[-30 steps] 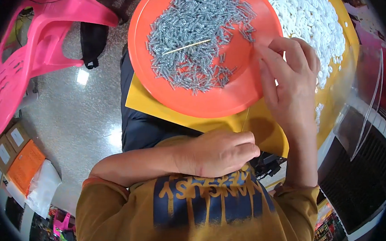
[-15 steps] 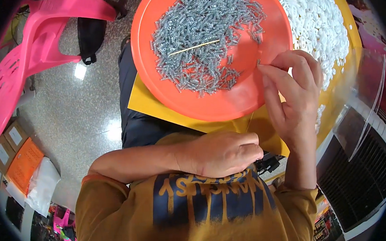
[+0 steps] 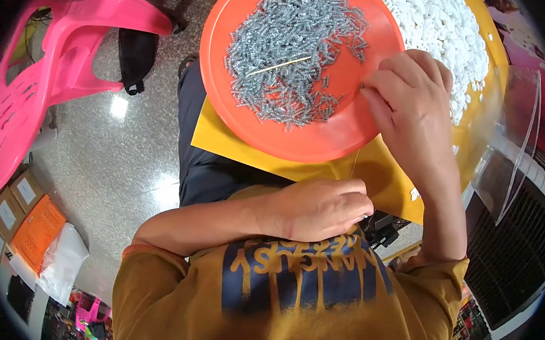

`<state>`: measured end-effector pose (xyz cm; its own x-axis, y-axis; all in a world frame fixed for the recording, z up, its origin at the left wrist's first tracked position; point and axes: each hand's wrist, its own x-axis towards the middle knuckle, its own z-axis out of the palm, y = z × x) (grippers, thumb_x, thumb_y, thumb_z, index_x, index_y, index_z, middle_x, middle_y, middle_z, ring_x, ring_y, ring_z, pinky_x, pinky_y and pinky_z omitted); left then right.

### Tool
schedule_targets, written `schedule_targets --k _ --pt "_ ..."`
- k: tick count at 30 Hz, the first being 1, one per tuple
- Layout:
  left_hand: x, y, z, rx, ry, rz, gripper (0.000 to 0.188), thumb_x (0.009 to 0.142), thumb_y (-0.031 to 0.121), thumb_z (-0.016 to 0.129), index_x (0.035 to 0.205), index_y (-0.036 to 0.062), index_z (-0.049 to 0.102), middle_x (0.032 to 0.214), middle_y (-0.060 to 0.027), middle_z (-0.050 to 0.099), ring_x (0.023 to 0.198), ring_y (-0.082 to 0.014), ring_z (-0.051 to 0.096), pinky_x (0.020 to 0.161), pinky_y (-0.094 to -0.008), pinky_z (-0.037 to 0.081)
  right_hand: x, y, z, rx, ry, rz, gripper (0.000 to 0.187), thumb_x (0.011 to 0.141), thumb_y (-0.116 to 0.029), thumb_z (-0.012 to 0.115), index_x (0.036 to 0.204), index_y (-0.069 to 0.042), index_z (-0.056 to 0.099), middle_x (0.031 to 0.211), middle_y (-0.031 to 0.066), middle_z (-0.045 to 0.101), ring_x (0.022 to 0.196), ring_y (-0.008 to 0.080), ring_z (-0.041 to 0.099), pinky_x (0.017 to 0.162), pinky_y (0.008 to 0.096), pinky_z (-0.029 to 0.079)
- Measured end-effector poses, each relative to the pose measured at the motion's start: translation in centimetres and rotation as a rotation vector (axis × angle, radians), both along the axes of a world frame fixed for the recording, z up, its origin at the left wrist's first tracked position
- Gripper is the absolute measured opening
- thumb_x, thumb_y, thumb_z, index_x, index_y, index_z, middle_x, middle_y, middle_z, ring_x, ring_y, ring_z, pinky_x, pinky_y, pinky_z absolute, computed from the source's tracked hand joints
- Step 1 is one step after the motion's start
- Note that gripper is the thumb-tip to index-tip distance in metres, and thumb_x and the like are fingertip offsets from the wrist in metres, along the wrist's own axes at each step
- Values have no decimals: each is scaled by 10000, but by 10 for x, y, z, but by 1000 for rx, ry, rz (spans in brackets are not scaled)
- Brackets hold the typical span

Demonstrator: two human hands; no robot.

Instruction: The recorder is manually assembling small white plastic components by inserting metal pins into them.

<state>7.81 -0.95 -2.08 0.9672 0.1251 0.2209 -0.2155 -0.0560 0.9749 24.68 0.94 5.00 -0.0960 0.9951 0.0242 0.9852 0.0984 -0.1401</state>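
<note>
A wide orange-red plastic basin (image 3: 351, 126) holds a heap of small metal coil springs (image 3: 295, 36), with a thin wooden stick (image 3: 278, 66) lying across them. Over the basin's right rim, my right hand (image 3: 409, 94) is closed in a pinch, and a tiny dark spring (image 3: 363, 86) shows at its fingertips. My left hand (image 3: 319, 209) is curled closed in front of my shirt, below the basin. A small shiny bit peeks out by its fingers, but what it holds is hidden.
White plastic pieces (image 3: 439, 25) are piled on the yellow tabletop (image 3: 258, 151) right of the basin. A clear curved sheet (image 3: 522, 127) stands at the table's right edge. Far left is a pink plastic chair (image 3: 22, 118), with cardboard boxes (image 3: 10, 213) below it.
The fingers of my right hand have drawn closer together at the basin's rim. My left hand stays curled, with a shiny bit now showing. The whole view has shifted slightly.
</note>
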Motion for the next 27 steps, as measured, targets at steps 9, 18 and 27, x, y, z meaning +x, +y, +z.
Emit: schedule_targets --k 9,18,27 --pt "-1 0 -2 -26 -9 9 209 722 39 569 922 33 507 825 -83 488 710 -246 529 589 -330 437 -3 4 -9 53 -66 18 87 679 -79 597 731 -61 530 778 41 519 795 228 492 736 352 345" --pt "0 3 -3 -68 18 -18 210 730 59 576 926 44 503 820 -80 489 698 -254 532 587 -341 439 -5 2 -7 -7 133 86 105 656 -62 603 744 -78 549 757 39 519 748 230 499 703 329 349" --pt "0 4 -3 -132 22 -68 204 746 62 566 935 28 498 828 -106 492 732 -268 534 618 -344 440 -6 8 -6 -104 39 140 117 644 -44 605 740 -73 545 741 43 509 758 230 496 704 341 355"
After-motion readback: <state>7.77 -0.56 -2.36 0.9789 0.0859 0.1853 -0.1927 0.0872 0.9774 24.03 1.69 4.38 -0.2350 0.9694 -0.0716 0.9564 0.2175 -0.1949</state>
